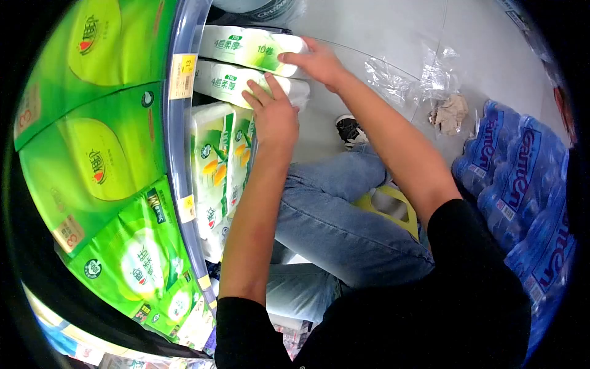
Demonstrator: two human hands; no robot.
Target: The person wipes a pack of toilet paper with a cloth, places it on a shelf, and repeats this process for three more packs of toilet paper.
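Black short-sleeved shirt [430, 307], blue jeans [344, 215], black-white shoe [350, 130].

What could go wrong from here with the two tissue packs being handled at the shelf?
1. The upper pack lies on the lower pack, with only the right hand at its end and the left hand flat on the lower one; it may slide off.
2. Loose plastic film lies on the floor near the shoe: a likely slip hazard.
3. Bottled-water packs crowd the right side, leaving little room to shift.
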